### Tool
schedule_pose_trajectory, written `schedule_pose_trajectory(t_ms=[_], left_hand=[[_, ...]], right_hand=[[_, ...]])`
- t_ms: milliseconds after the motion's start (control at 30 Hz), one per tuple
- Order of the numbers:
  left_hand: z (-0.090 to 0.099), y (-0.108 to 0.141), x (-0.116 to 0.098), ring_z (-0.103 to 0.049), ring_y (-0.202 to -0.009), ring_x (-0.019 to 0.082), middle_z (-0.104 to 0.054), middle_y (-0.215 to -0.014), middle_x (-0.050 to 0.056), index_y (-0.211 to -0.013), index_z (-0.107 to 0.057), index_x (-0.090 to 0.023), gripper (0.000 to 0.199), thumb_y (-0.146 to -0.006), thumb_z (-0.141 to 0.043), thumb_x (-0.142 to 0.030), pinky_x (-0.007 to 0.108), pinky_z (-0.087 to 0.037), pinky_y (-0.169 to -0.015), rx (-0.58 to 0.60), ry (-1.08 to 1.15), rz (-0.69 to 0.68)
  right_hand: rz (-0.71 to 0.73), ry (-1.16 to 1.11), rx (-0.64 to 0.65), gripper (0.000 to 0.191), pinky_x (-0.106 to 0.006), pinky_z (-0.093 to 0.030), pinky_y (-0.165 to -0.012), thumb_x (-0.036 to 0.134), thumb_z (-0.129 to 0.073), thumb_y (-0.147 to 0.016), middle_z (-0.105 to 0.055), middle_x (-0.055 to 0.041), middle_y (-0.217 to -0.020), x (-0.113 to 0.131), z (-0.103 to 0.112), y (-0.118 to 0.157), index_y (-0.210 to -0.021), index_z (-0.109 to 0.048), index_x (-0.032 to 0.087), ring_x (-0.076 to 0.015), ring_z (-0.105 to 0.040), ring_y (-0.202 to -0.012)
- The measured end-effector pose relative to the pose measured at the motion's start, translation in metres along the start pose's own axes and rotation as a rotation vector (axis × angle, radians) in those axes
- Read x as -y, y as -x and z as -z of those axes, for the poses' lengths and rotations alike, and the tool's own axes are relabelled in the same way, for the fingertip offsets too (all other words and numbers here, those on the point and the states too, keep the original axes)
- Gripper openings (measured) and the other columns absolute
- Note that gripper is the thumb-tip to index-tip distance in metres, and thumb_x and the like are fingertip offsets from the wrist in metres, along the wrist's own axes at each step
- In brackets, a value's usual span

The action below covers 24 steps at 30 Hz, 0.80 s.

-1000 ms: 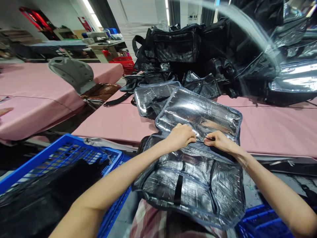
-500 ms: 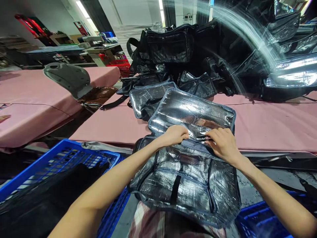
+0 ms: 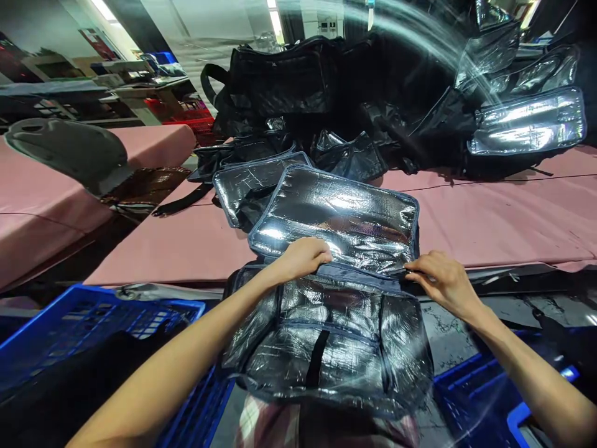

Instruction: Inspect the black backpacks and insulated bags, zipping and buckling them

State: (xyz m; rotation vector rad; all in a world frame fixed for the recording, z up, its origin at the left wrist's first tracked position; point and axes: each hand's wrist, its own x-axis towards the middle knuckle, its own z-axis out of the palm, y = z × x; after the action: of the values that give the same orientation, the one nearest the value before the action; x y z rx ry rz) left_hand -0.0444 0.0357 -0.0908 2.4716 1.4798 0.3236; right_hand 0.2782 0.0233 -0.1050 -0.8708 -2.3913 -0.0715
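An insulated bag with a silver foil lining lies open before me, over my lap and against the table edge. Its foil-lined lid is folded back onto the pink table. My left hand is closed on the seam strip between lid and body, left of the middle. At the strip's right end, my right hand pinches a small dark pointed tool, mostly hidden by the fingers. A black strap runs down inside the bag.
More black bags are heaped at the back of the pink table, one showing a silver lid. A blue crate with black material stands left, another blue crate right. A grey chair back stands between tables.
My right hand has moved right along the seam strip with the dark tool, to the lid's right corner. My left hand stays on the strip. The whole view has shifted right.
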Motion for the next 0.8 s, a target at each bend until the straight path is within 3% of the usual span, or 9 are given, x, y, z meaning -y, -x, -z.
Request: schedule_pose_trajectory(t_ms=[133,267,333,500,667,800], left_hand=[[-0.001,0.008,-0.009,-0.051,-0.073,0.017,-0.059,-0.074,0.003,-0.072,-0.059,-0.014,0.017,-0.087,-0.050,-0.018,0.027,-0.033,-0.065,-0.054,-0.049,0.007],[-0.015,0.009,-0.034,-0.047,-0.077,0.016,-0.059,-0.083,0.003,-0.089,-0.063,-0.019,0.009,-0.088,-0.054,-0.023,0.029,-0.030,-0.068,-0.279,-0.143,-0.248],[-0.028,0.000,-0.049,-0.046,-0.078,0.016,-0.059,-0.085,0.002,-0.095,-0.064,-0.023,0.010,-0.088,-0.056,-0.025,0.030,-0.028,-0.068,-0.322,-0.150,-0.379],[-0.050,-0.021,-0.069,-0.046,-0.079,0.015,-0.057,-0.084,0.000,-0.095,-0.065,-0.026,0.011,-0.088,-0.057,-0.026,0.029,-0.028,-0.067,-0.234,-0.095,-0.499],[-0.045,-0.016,-0.070,-0.045,-0.078,0.013,-0.054,-0.091,0.001,-0.110,-0.059,-0.028,0.033,-0.086,-0.049,-0.007,0.028,-0.028,-0.067,-0.247,-0.128,-0.552],[-0.041,-0.019,-0.076,-0.043,-0.077,0.014,-0.055,-0.086,0.000,-0.091,-0.063,-0.024,0.017,-0.091,-0.049,-0.015,0.031,-0.026,-0.067,-0.220,-0.246,-0.618]], right_hand=[[-0.003,0.050,0.020,0.016,-0.029,-0.038,-0.065,0.030,-0.052,-0.089,-0.064,-0.0039,-0.079,0.012,-0.002,0.012,-0.092,-0.062,0.017,-0.0158,-0.052,-0.070],[-0.054,0.039,0.015,0.020,-0.029,-0.041,-0.067,0.032,-0.051,-0.089,-0.065,-0.0049,-0.083,0.016,-0.006,0.019,-0.093,-0.063,0.017,-0.0163,-0.054,-0.073],[-0.106,0.030,0.011,0.022,-0.029,-0.042,-0.067,0.035,-0.051,-0.089,-0.065,-0.0051,-0.084,0.018,-0.006,0.023,-0.092,-0.064,0.018,-0.0165,-0.056,-0.074],[-0.243,-0.019,0.065,0.025,-0.026,-0.046,-0.066,0.038,-0.049,-0.090,-0.063,-0.0055,-0.092,0.022,-0.002,0.032,-0.097,-0.066,0.021,-0.0154,-0.060,-0.078],[-0.291,-0.086,0.095,0.025,-0.027,-0.049,-0.067,0.037,-0.050,-0.089,-0.062,-0.0051,-0.094,0.022,-0.002,0.034,-0.100,-0.065,0.021,-0.0162,-0.061,-0.080],[-0.300,-0.097,0.111,0.024,-0.027,-0.049,-0.066,0.036,-0.051,-0.088,-0.063,-0.0048,-0.094,0.022,-0.003,0.032,-0.099,-0.066,0.021,-0.0161,-0.061,-0.079]])
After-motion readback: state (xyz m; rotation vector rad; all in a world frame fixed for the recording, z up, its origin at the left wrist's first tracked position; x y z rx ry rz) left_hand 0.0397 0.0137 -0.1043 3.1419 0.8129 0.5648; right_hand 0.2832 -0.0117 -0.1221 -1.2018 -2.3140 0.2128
